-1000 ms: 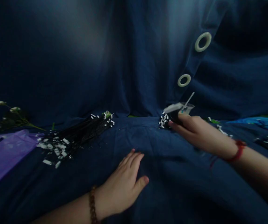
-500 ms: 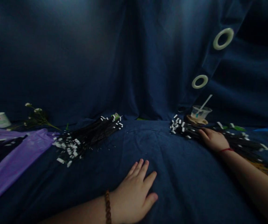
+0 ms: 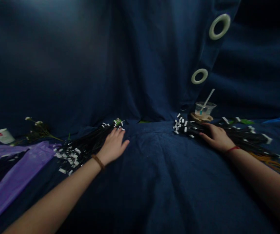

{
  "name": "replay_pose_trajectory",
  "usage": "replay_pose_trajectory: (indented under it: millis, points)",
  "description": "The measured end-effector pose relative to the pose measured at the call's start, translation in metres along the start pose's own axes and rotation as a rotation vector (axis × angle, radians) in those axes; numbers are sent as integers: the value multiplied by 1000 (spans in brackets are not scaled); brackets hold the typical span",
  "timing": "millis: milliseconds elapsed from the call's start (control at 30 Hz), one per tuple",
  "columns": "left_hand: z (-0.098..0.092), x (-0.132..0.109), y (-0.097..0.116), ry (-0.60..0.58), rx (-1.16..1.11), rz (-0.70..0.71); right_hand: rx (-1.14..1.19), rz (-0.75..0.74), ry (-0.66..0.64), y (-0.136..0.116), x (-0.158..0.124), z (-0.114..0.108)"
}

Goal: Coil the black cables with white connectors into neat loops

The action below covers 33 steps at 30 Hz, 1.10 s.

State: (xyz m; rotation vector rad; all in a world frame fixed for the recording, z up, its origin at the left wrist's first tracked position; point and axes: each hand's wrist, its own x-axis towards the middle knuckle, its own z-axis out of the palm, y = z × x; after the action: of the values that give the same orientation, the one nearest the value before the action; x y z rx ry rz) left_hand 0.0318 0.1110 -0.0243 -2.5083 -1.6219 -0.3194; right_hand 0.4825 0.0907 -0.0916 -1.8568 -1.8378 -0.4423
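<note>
Toward eleven o'clock, the left hand (image 3: 113, 146) lies over a white-tipped black bundle (image 3: 90, 136), fingers loosely spread; toward one, the right hand (image 3: 218, 138) covers a second bundle (image 3: 191, 126), perhaps steadying it, grip unclear.

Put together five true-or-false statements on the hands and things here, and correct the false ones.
1. The left hand is at the left black bundle, fingers extended. True.
2. The red band is on the left wrist. False: it is on the right; the left has a brown bracelet.
3. The right hand holds the clear cup. False: it is at the right black bundle; the clear cup is beyond it.
4. A straw stands in the clear cup. True.
5. The white cup is far right. False: it is far left.
</note>
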Motion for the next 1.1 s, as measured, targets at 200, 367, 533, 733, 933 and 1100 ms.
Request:
replay_pose_trajectory:
  millis: [200,367,533,733,933,1100]
  points:
    - [6,77,-79,-11,59,-453,-43,-123,97,-4,2,6]
    - [40,76,-99,69,45,-532,-57,-157,95,0,3,10]
    - [46,73,-110,163,-83,-521,-64,-121,35,1,3,9]
    - [27,74,-123,353,-320,-614,-71,-88,-30,-3,3,6]
    - [5,66,-128,327,-544,-530,-81,-51,-72,-7,4,2]
    - [-10,57,-136,313,-670,-520,-92,-40,-85,-8,4,1]
